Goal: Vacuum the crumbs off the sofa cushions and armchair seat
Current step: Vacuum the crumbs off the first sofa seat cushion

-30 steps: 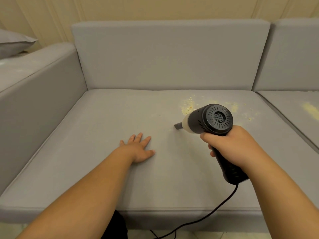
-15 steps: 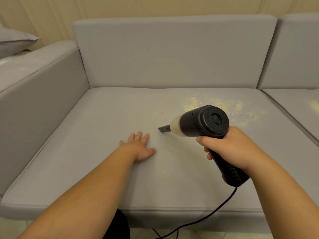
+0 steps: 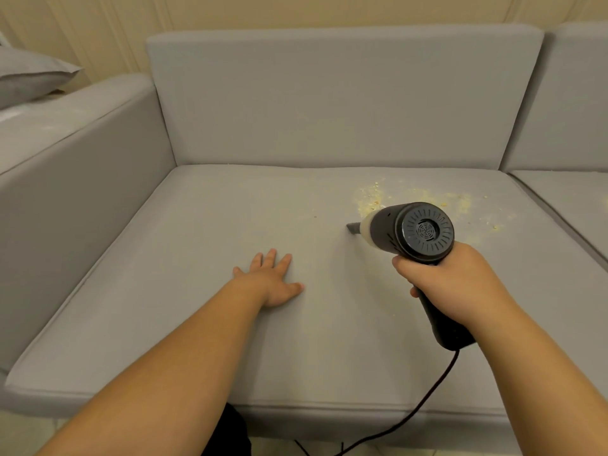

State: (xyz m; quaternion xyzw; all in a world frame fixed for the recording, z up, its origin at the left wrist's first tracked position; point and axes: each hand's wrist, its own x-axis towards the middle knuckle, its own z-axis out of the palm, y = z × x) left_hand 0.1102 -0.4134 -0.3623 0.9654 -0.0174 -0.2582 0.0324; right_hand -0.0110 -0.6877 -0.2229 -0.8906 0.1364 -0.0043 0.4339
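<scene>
Yellow crumbs (image 3: 371,199) lie scattered on the grey seat cushion (image 3: 197,291) near the backrest (image 3: 329,100). The right hand (image 3: 454,284) grips the black handheld vacuum (image 3: 411,232), its nozzle now nearer the crumbs than half a second ago. The left hand (image 3: 273,281) rests flat, open, unmoved.

A pale grey fabric pillow (image 3: 31,75) shows at the upper left edge of the frame, cut off by the border, its pointed corner aimed right. Behind everything, across the top of the frame, runs a cream-coloured wall with faint vertical folds or ridges (image 3: 296,11); whether it is curtain or panelling cannot be told. Along the bottom edge, at the lower left and lower right corners, lies a strip of light beige floor (image 3: 29,432). A dark piece of clothing (image 3: 230,432) fills a small patch at bottom centre.
</scene>
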